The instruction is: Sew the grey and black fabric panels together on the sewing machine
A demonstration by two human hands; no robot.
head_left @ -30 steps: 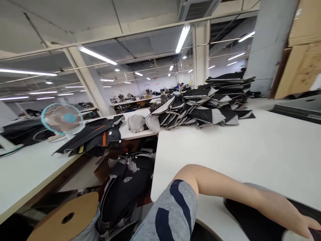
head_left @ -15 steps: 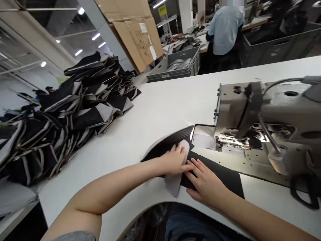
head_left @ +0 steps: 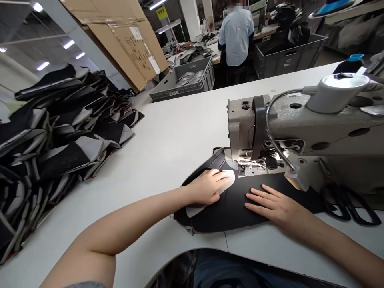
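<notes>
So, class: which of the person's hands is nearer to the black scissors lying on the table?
Right. The right hand lies flat on the black fabric piece, just left of the scissors. The left hand presses the fabric further left, near the sewing machine's needle area.

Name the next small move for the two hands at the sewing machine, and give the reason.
Probably slide the black fabric piece a little further toward the needle area of the sewing machine. The left hand presses the pale patch flat close to the foot, and the right hand lies flat on the fabric, so both are set to guide it.
</notes>
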